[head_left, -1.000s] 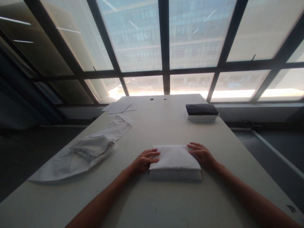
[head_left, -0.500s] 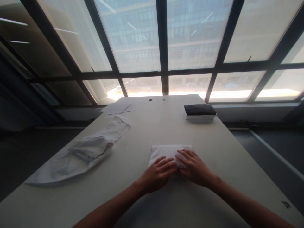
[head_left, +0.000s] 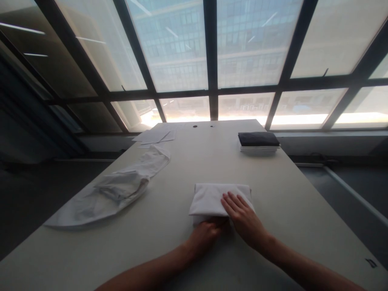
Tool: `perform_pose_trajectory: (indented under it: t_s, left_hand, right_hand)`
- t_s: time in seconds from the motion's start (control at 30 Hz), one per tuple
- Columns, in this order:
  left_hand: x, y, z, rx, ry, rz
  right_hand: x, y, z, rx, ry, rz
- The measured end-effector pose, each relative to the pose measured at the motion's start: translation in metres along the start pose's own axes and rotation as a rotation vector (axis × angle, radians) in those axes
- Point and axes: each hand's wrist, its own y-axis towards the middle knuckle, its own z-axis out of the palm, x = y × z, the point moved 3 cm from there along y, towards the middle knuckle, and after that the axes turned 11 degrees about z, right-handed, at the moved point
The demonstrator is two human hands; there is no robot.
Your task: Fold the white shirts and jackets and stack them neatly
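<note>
One hand, the right (head_left: 244,218), stays flat on the white cloth (head_left: 207,198); left hand (head_left: 208,233) has slipped beneath its edge, grip hidden.

Two hands (head_left: 245,220) — one table (head_left: 200,161), one stack (head_left: 258,140).

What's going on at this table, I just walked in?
Someone's bare hands are at work on a folded white cloth. The right hand lies spread on top of it; the left hand is at its near edge, the fingertips hidden from view. The cloth lies on the table. To the left is a loose, crumpled white cloth, with papers beyond it. Farther off on the right, a dark folded cloth tops a white stack.
</note>
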Motion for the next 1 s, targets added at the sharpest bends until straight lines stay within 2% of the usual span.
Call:
perform_pose_trajectory:
  t_s: [0.13, 0.23, 0.33, 0.43, 0.5, 0.6, 0.67, 0.73, 0.8, 0.87, 0.93, 1.0]
  left_hand:
    - [-0.022, -0.011, -0.012, 0.033, 0.024, 0.137]
    - [-0.029, -0.010, -0.035, -0.077, -0.048, 0.165]
    - [-0.010, 0.008, -0.055, -0.206, -0.030, -0.017]
    - [0.016, 0.032, -0.060, -0.220, 0.064, -0.192]
    - [0.021, 0.044, -0.059, -0.188, 0.093, -0.191]
    - [0.010, 0.048, -0.059, -0.166, 0.097, -0.071]
    - [0.000, 0.043, -0.063, -0.198, 0.114, 0.005]
    - [-0.002, 0.038, -0.069, -0.262, 0.152, 0.025]
    - [0.004, 0.033, -0.074, -0.335, 0.191, 0.008]
    - [0.012, 0.029, -0.074, -0.380, 0.219, -0.003]
    - [0.019, 0.027, -0.066, -0.361, 0.230, -0.025]
    - [0.024, 0.026, -0.052, -0.268, 0.228, -0.091]
  right_hand:
    - [-0.001, -0.014, 0.019, -0.002, -0.022, -0.033]
    - [-0.007, -0.019, 0.024, 0.042, -0.025, -0.064]
    - [-0.010, -0.019, 0.020, 0.063, 0.005, -0.082]
    - [-0.009, -0.017, 0.016, 0.051, 0.016, -0.074]
    - [-0.009, -0.016, 0.013, 0.029, 0.024, -0.043]
    - [-0.014, -0.007, 0.003, 0.012, 0.093, 0.023]
    - [-0.022, 0.006, -0.012, 0.037, 0.154, 0.087]
    - [-0.034, 0.028, -0.030, 0.104, 0.179, 0.184]
    - [-0.050, 0.059, -0.047, 0.183, 0.137, 0.282]
    - [-0.069, 0.094, -0.059, 0.204, 0.057, 0.343]
    - [-0.089, 0.130, -0.060, 0.230, 0.015, 0.351]
    - [-0.108, 0.161, -0.050, 0.274, 0.017, 0.346]
